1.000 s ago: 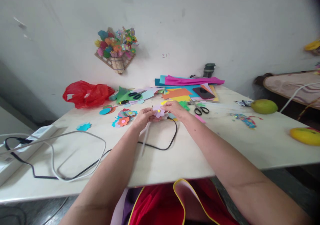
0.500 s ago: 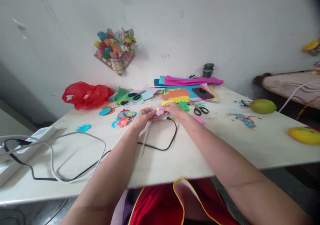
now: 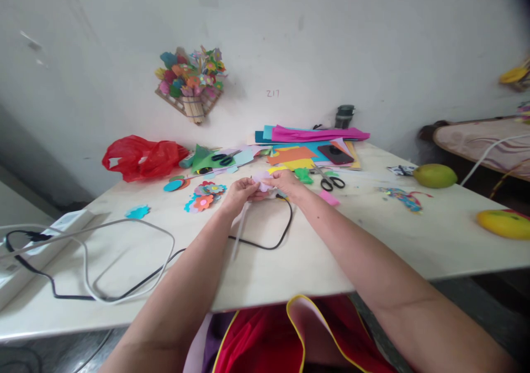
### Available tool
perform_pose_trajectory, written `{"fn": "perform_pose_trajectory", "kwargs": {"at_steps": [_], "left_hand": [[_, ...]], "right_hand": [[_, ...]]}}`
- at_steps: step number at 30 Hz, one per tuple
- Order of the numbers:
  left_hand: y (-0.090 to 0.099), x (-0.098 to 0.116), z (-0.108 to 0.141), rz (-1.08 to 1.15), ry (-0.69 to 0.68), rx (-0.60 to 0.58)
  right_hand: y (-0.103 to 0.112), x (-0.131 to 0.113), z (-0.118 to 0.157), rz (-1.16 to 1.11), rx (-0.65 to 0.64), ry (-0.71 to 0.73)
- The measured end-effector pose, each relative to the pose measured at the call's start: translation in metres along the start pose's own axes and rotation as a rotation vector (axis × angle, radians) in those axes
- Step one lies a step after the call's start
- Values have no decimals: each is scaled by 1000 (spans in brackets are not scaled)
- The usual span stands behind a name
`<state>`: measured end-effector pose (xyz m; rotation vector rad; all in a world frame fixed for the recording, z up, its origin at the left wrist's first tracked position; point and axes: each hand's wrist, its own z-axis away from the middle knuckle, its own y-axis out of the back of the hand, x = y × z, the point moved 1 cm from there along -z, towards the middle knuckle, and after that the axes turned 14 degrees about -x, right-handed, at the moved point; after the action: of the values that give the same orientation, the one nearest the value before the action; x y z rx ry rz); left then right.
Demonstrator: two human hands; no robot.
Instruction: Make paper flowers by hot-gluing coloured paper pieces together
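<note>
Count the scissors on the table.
2 clear: one pair right of the red bag, on paper scraps; another pair right of the right hand, near green paper. The dark item behind the magenta paper is unclear; others may be hidden.

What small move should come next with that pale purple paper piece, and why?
Perhaps lift the bare right hand slightly off the pale purple paper piece: its fingers appear to hide part of the surface, and the bare left hand also grips it, so it would likely stay supported.
</note>
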<state>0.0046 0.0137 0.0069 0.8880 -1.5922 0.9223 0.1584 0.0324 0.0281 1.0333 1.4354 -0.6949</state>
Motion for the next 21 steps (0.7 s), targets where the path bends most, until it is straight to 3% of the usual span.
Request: {"fn": "perform_pose_trajectory", "kwargs": {"at_steps": [13, 19, 21], "left_hand": [[1, -3, -2, -6, -5, -19], [3, -3, -2, -18, -14, 2], [2, -2, -2, -17, -12, 4]], "right_hand": [[1, 3, -2, 16, -18, -25], [7, -4, 2, -45, -170, -9], [10, -6, 2, -56, -166, -5]]}}
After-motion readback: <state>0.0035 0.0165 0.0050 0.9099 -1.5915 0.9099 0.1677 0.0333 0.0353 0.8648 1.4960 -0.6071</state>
